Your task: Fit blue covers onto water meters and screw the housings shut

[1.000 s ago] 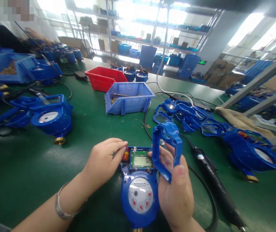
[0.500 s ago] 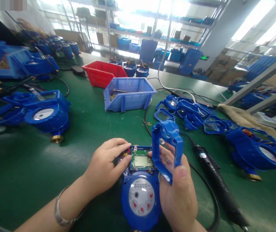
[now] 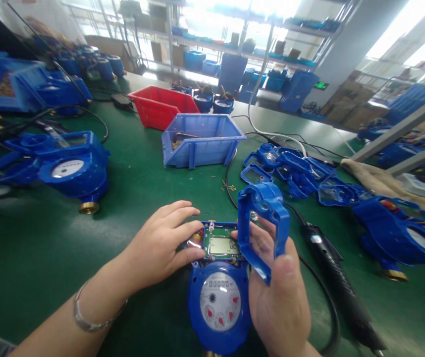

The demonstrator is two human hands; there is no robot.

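A blue water meter (image 3: 220, 307) lies in front of me, its white dial (image 3: 220, 301) with small red pointers facing up. At its far end a green circuit board (image 3: 216, 233) with a lit LCD sits in an uncovered blue housing. My left hand (image 3: 164, 243) is at the left end of this housing, fingers apart, with the fingertips around wires and a clear round part. A blue frame-shaped meter cover (image 3: 281, 223) is in my right hand (image 3: 281, 302), tilted up over the housing's right side. Some of the right fingers show through its opening, close to the board.
Loose small brass screws (image 3: 230, 186) lie ahead, before a light-blue bin (image 3: 208, 144) and a red bin (image 3: 149, 111). Right are blue covers (image 3: 294, 168), a black corded electric screwdriver (image 3: 337, 277) and another meter (image 3: 401, 238). More meters (image 3: 75, 168) stand left.
My left fingers have spread and eased slightly back from the wires at the housing's left end, uncovering the clear round part. My right hand still holds the cover. The view has shifted slightly.
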